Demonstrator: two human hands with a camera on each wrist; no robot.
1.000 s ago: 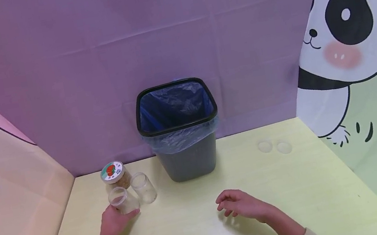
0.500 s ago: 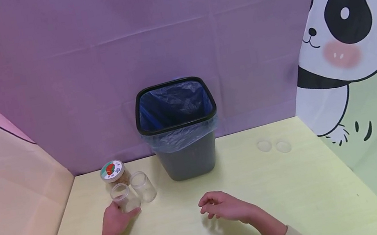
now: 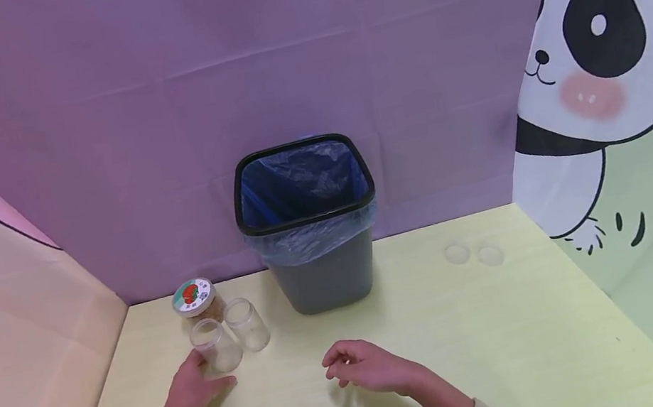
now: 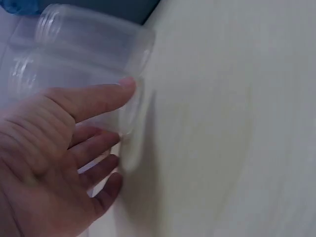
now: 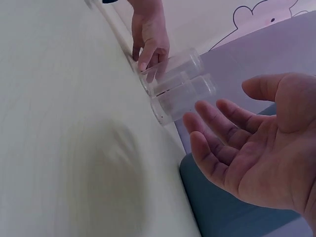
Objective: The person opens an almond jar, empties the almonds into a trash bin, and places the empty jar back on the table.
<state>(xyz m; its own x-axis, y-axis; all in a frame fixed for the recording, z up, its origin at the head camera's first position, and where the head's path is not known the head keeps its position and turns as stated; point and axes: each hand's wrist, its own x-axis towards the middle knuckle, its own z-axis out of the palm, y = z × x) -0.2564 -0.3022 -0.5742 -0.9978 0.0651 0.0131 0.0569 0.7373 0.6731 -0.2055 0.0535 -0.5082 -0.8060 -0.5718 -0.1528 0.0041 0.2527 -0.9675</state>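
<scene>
Two clear plastic jars without lids stand side by side at the left of the table. My left hand (image 3: pixel 192 388) is beside the nearer jar (image 3: pixel 220 349), with its thumb held apart from the fingers. In the left wrist view the thumb lies across the nearer jar; whether the fingertips touch it I cannot tell. The other clear jar (image 3: pixel 249 326) stands just right of it. Behind them is a lidded jar (image 3: pixel 194 296) with brown contents and a red picture on its lid. My right hand (image 3: pixel 370 367) hovers over the table, fingers loosely bent, holding nothing.
A grey bin (image 3: pixel 326 277) with a black rim and blue bag liner stands at the back centre, against the purple wall. Two clear round discs (image 3: pixel 457 253) lie at the back right of the pale table (image 3: pixel 516 330). Printed walls border both sides.
The nearer jar has shifted slightly right, towards the other clear jar. My left hand has loosened from it and drawn back a little. My right hand has moved left across the table.
</scene>
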